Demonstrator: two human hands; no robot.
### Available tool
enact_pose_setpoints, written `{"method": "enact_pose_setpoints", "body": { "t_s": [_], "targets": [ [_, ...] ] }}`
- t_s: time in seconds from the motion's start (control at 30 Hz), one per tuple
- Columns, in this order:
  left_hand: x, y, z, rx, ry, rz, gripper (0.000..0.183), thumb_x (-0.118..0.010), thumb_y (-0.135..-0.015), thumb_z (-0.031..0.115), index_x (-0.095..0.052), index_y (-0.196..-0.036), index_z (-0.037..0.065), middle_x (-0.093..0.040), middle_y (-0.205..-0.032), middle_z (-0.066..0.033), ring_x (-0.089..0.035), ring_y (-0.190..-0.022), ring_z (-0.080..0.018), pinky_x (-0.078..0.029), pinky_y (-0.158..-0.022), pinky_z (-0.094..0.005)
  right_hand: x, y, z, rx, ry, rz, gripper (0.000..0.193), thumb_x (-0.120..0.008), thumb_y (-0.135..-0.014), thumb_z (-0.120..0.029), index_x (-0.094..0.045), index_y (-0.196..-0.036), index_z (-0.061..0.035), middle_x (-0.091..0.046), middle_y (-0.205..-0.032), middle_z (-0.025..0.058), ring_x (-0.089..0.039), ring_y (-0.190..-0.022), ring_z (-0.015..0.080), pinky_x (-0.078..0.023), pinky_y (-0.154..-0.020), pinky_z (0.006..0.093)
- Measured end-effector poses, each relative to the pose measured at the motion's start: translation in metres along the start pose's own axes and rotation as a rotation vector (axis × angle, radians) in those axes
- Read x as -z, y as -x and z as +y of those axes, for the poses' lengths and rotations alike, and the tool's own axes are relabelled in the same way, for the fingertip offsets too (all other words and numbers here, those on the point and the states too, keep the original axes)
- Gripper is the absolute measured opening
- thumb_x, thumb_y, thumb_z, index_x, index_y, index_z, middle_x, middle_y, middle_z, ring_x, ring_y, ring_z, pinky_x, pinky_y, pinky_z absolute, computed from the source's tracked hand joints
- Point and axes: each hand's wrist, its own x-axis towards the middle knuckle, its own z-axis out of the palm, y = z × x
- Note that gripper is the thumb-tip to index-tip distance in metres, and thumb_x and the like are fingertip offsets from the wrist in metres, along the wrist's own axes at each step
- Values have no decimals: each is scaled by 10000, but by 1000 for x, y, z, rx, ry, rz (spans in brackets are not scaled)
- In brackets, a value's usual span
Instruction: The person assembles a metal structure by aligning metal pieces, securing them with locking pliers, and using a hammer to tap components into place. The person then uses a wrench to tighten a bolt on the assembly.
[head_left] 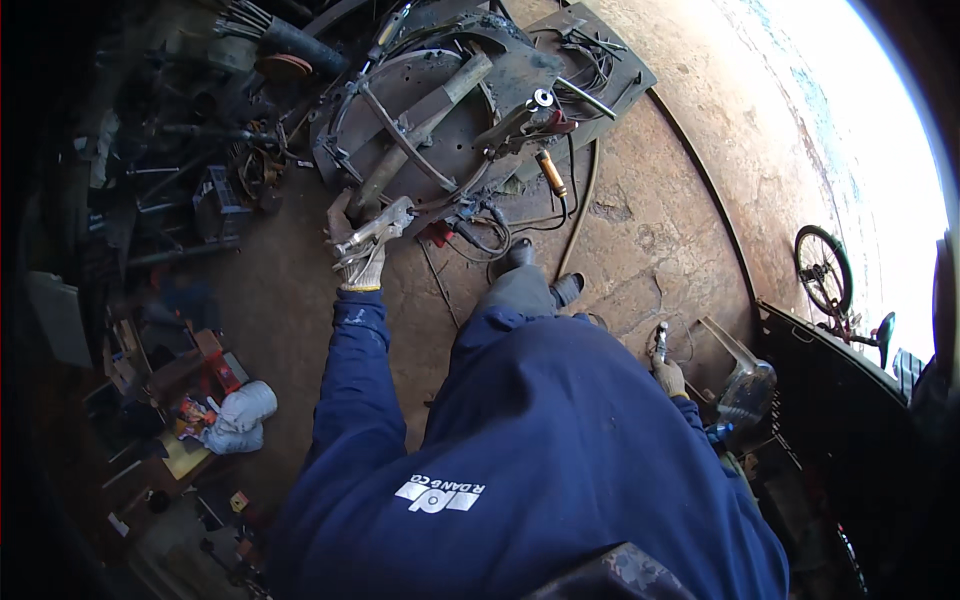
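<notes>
My left hand [365, 268], in a pale work glove, is closed around a silvery metal tool [375, 228] at the near edge of the metal work table [395, 95]. The tool's exact kind is unclear. On the table lie a curved metal strip [390, 125] and a long, thick round bar [400, 155], whose near end is close to that hand. Low at my right side, my gloved right hand [669, 377] grips a small shiny metal tool [660, 338] pointing away from me. Its kind cannot be made out either.
An orange-handled tool [551, 173] and cables hang by the table's right side. A hose [583, 205] crosses the floor. Scrap and tools crowd the left, near a white bundle [240, 415]. At right are a clear plastic chair [746, 388], a dark panel [825, 365] and a bicycle [825, 270].
</notes>
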Motion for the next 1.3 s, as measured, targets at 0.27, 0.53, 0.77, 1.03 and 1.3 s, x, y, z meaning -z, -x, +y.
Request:
{"method": "enact_pose_setpoints", "body": {
  "t_s": [0.27,0.53,0.77,1.03,1.3],
  "targets": [
    [-12,4,-6,64,64,150,504,-728,-882,30,-551,-1353,21,-624,-1256,-162,-646,-1077,-257,-526,-965,-373,10,-35,-126,125,-74,28,258,-591,-1019,-351,-538,-1014,-98,-462,-605,2,-469,-440,148,-406,-406,338],
    [13,-31,46,329,-254,-3,476,-636,-947,150,-544,-1388,-2,-607,-1348,-229,-596,-1235,-364,-473,-1038,-416,-6,10,-293,353,-174,-16,322,-613,-1013,-364,-588,-1145,-71,-503,-656,-15,-502,-491,108,-419,-429,292],
    [1,-42,73,396,-275,64,422,-591,-983,147,-564,-1381,10,-636,-1312,-220,-632,-1188,-351,-496,-1010,-406,-21,57,-428,735,-40,-301,361,-638,-1003,-275,-580,-1272,-41,-548,-740,-3,-536,-547,88,-470,-498,259],
    [-30,-44,62,337,-354,293,416,-582,-1010,211,-565,-1381,22,-664,-1271,-191,-663,-1143,-314,-526,-968,-383,-47,121,-608,1614,1134,-382,237,-640,-998,-220,-687,-1171,-64,-696,-877,82,-684,-735,185,-557,-666,314],
    [-46,-33,53,306,-547,392,425,-573,-1027,287,-575,-1377,45,-680,-1248,-166,-688,-1102,-296,-551,-927,-370,-123,149,-656,2101,1553,-571,263,-697,-948,-196,-722,-1205,-145,-734,-989,88,-727,-808,230,-598,-710,319]
  ]
}}
